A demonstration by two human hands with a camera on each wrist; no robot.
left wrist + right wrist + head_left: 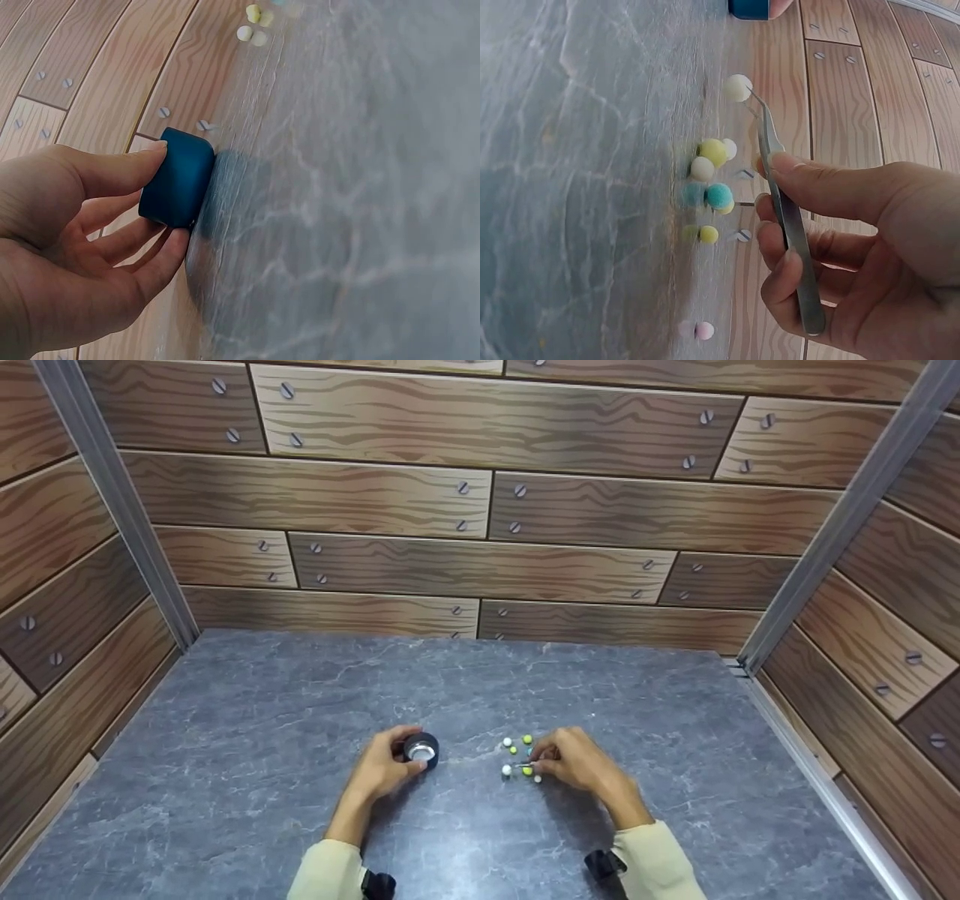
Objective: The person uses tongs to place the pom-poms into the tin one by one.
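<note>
Taking up the white ball (737, 88) at the tips of the tweezers (808, 304) seems the step in hand, right hand (574, 761) curled round them, left hand (381, 766) gripping a dark container (180, 180) on the tabletop (300, 697), left of the loose balls (712, 152); next move calls for a light, steady squeeze.

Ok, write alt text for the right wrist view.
A right hand holds metal tweezers, a white ball at their tips. Small yellow, white, teal and pink balls lie on a grey marbled tabletop, with plank-patterned panels behind.
</note>
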